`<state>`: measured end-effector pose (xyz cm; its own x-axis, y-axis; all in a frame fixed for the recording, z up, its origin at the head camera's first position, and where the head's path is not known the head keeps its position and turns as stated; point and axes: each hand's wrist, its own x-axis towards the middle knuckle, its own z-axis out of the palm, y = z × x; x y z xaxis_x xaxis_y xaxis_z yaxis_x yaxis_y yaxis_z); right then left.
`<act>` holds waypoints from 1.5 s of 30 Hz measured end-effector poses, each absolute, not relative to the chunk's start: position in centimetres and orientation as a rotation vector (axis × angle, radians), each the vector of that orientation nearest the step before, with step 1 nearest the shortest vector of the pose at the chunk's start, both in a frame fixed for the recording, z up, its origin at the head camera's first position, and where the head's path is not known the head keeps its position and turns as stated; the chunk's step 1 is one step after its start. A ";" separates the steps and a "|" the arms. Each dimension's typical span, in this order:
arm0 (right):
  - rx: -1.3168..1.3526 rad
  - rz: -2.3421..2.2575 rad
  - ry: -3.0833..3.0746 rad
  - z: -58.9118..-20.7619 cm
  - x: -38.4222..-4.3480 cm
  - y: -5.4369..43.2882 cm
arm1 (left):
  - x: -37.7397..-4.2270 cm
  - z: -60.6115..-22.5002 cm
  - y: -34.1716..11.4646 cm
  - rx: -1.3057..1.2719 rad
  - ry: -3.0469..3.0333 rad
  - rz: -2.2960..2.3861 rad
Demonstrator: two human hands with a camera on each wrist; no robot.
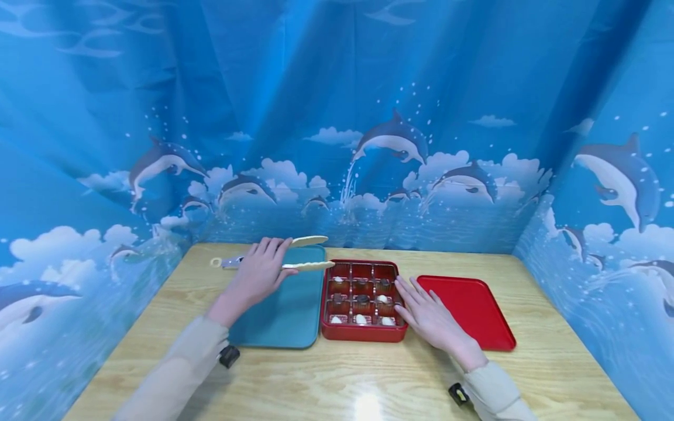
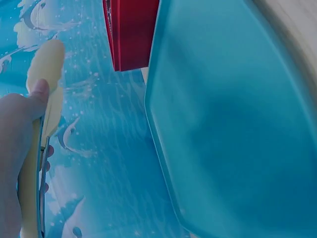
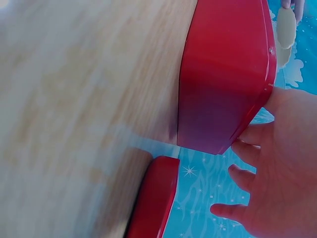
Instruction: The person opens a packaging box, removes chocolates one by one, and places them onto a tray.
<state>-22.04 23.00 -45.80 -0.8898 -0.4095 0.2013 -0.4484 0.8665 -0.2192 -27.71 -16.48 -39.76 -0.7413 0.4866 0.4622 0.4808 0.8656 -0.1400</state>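
Observation:
In the head view my left hand (image 1: pixel 260 266) grips a pair of tongs (image 1: pixel 312 266) with cream tips and a metal body. The tongs' tips are spread apart, with nothing between them, over the back of the teal tray (image 1: pixel 284 318); the lower tip reaches the box's back left corner. A red box (image 1: pixel 363 334) holds a clear divided insert with several dark and white chocolates (image 1: pixel 361 319) in its compartments. My right hand (image 1: pixel 429 313), fingers extended, touches the box's right side; in the right wrist view the thumb (image 3: pixel 277 101) lies at the rim.
A flat red lid (image 1: pixel 474 310) lies right of the box, partly beneath my right forearm and hand in the head view. The tray stands close to the box's left side. A dolphin-print curtain (image 1: pixel 295 117) encloses the back and sides of the wooden table (image 1: pixel 295 380).

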 end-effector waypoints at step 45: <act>0.645 0.370 -2.923 -46.0 -22.3 23.0 | -33.0 -35.3 -7.7 -1.143 -2.256 0.899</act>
